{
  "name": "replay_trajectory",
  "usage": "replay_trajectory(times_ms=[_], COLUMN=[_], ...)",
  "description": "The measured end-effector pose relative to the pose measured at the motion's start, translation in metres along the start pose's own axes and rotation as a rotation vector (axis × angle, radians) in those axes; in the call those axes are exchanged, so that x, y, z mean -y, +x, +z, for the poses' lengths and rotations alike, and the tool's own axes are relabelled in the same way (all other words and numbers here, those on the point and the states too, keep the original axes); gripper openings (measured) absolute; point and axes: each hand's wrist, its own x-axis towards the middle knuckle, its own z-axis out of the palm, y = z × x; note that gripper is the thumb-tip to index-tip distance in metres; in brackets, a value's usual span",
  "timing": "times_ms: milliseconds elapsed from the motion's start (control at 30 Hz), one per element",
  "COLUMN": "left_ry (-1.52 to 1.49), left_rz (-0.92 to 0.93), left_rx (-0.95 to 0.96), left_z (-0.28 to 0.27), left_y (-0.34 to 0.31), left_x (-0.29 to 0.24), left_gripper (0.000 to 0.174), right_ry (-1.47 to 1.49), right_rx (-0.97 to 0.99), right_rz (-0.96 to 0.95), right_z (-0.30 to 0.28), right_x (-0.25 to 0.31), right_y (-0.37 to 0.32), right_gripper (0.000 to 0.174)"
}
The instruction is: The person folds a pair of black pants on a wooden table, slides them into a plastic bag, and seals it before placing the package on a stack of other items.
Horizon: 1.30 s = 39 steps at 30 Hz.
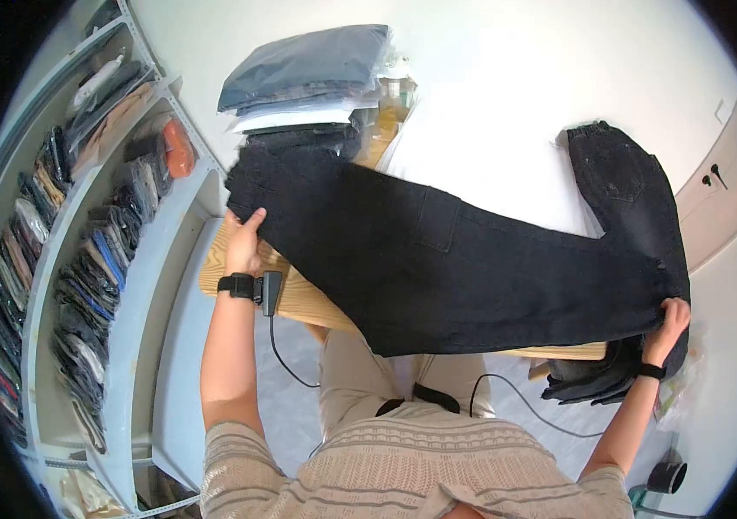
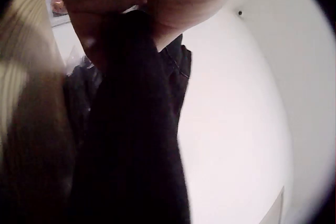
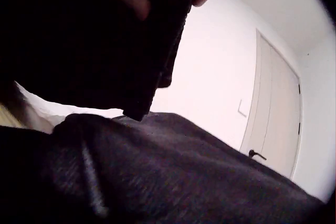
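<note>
The shelving rack (image 1: 169,233) stands along the left side of the work area; its tiers carry densely filed garments, many in clear bags. The door (image 3: 273,103) is located at the right, set in a white wall. The worktop (image 1: 304,294), of light wood grain, is positioned in front of the person and is largely covered by fabric.

The black trousers (image 1: 472,268) extend lengthwise across the worktop, from its left end to its right end, and lie directly in front of the person. A patch pocket is visible near mid-length. A second dark garment (image 1: 641,186), fitted with a gathered waistband and a pocket, lies at the right, partly beneath the trousers. The stack of folded garments (image 1: 308,78), with clear-bagged items on top, is located beyond the trousers' left end. Further dark clothing (image 1: 585,385) hangs below the worktop's right edge.

The left hand (image 1: 243,242) grips the left end of the trousers, thumb on the upper face. The right hand (image 1: 669,324) pinches the opposite end between thumb and fingers. A small camera unit (image 1: 271,292) is strapped to the left wrist; a black band (image 1: 650,371) encircles the right wrist.
</note>
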Motion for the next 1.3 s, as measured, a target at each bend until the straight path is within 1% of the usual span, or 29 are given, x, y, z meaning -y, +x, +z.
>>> replay_trajectory(times_ms=[67,100,133,200,233,267,333,400,433,467,500,533,567,600,633,667,700,733,767,833,867,933,967,1000,1067,1167,1200,1267,1300], left_ry=[-0.042,0.002,0.011,0.426,0.597,0.599,0.929,0.953,0.938,0.916,0.939,0.936,1.022,1.108,1.067,1.064,1.149,1.235,1.232,1.469,1.468,1.349,1.283,1.285,1.094,1.103,1.104,1.338,1.356], left_rz=[0.071,0.031,0.022,-0.277,-0.250,-0.253,-0.006,0.009,0.009,0.011,0.009,0.018,0.008,0.001,-0.026,-0.009,0.015,0.038,0.053,-0.071,-0.066,-0.098,0.072,0.069,-0.013,-0.062,-0.065,0.170,0.268], left_rx=[-0.059,-0.137,-0.141,-0.017,0.023,0.011,-0.144,-0.131,0.051,0.235,0.291,0.294,0.356,0.414,0.509,0.505,0.539,0.573,0.572,0.641,0.642,0.656,0.692,0.693,0.670,0.743,0.742,0.946,1.016], left_z=[0.004,0.009,0.000,-0.033,-0.050,-0.065,-0.071,-0.068,-0.070,-0.070,-0.067,-0.061,-0.053,-0.043,-0.030,-0.027,-0.027,-0.021,-0.018,-0.008,-0.008,-0.011,-0.017,-0.016,-0.014,0.006,0.012,0.029,0.044], left_y=[-0.020,-0.030,-0.038,-0.049,-0.049,-0.046,-0.049,-0.028,-0.016,-0.004,0.008,0.017,0.027,0.036,0.043,0.052,0.065,0.072,0.078,0.081,0.084,0.089,0.090,0.088,0.084,0.080,0.086,0.100,0.104], left_x=[-0.032,-0.039,-0.044,-0.052,-0.045,-0.040,-0.051,-0.063,-0.066,-0.067,-0.062,-0.056,-0.049,-0.047,-0.047,-0.041,-0.026,-0.023,-0.022,-0.023,-0.022,-0.026,-0.030,-0.044,-0.075,-0.121,-0.126,-0.128,-0.122], left_gripper=[0.042,0.046,0.046,0.053,0.063,0.063,0.069,0.065,0.062,0.058,0.053,0.053,0.053,0.054,0.059,0.059,0.063,0.067,0.067,0.064,0.064,0.053,0.042,0.042,0.038,0.034,0.034,0.035,0.033], right_ry=[-0.010,-0.053,-0.050,-0.039,0.092,0.260,0.328,0.355,0.466,0.471,0.539,0.604,0.600,0.460,0.322,0.185,0.126,0.129,0.206,0.282,0.281,0.237,0.236,0.323,0.577,0.886,0.886,0.910,0.909], right_rx=[-0.144,-0.115,-0.102,0.046,0.183,0.369,0.427,0.520,0.502,0.496,0.377,0.254,0.296,0.336,0.344,0.350,0.386,0.370,0.376,0.391,0.387,0.433,0.435,0.416,0.371,0.294,0.298,0.317,0.316], right_rz=[0.018,-0.010,-0.012,0.105,0.099,0.176,0.295,0.334,0.391,0.392,0.494,0.594,0.617,0.576,0.548,0.522,0.553,0.556,0.574,0.593,0.595,0.656,0.658,0.706,0.833,1.068,1.068,1.055,1.055], right_z=[-0.006,-0.004,-0.004,-0.001,-0.002,0.007,-0.008,0.007,0.009,0.019,0.029,0.036,0.043,0.038,0.042,0.047,0.044,0.047,0.052,0.053,0.054,0.044,0.043,0.043,0.036,0.028,0.029,0.030,0.029], right_x=[-0.004,-0.007,-0.013,-0.027,-0.030,-0.041,-0.026,-0.071,-0.079,-0.083,-0.080,-0.076,-0.070,-0.048,-0.046,-0.044,-0.037,-0.041,-0.049,-0.057,-0.061,-0.056,-0.062,-0.072,-0.076,-0.076,-0.079,-0.085,-0.085], right_y=[-0.001,-0.005,-0.009,-0.017,-0.025,-0.044,-0.044,-0.041,-0.035,-0.031,-0.023,-0.014,-0.009,0.003,0.004,0.006,0.010,0.008,0.002,-0.003,-0.006,-0.004,-0.007,-0.012,-0.018,-0.022,-0.024,-0.026,-0.023], right_gripper=[0.032,0.031,0.031,0.031,0.033,0.039,0.048,0.059,0.049,0.049,0.042,0.036,0.043,0.046,0.047,0.047,0.047,0.047,0.046,0.043,0.043,0.046,0.046,0.050,0.061,0.066,0.066,0.065,0.065])
